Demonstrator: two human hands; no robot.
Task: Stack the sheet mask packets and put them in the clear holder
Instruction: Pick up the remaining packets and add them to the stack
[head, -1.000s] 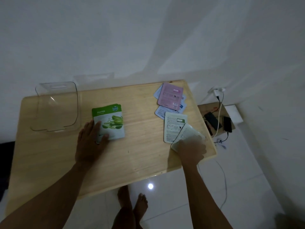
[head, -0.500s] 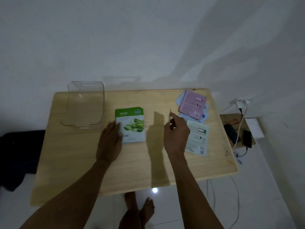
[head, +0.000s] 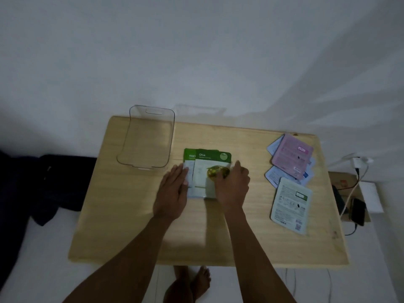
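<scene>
Both hands lie flat mid-tabletop: the left hand (head: 171, 194) open against the aloe packet (head: 188, 169), the right hand (head: 232, 185) pressing the olive packet (head: 209, 171) down, overlapping it. Their long axes run toward the far edge. Remaining packets (head: 290, 169) wait by the right edge, nearer the right hand. The clear holder (head: 148, 138) stands empty at the far-left corner.

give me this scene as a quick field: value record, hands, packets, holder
left hand: flat on the Aloe packet
right hand: laying the Olive packet over the Aloe one, offset to the right
stack: two packets, edges not aligned
unstacked: pink packet over bluish ones, white packet face down, at the table's right side
clear holder: empty, back left of the table
</scene>
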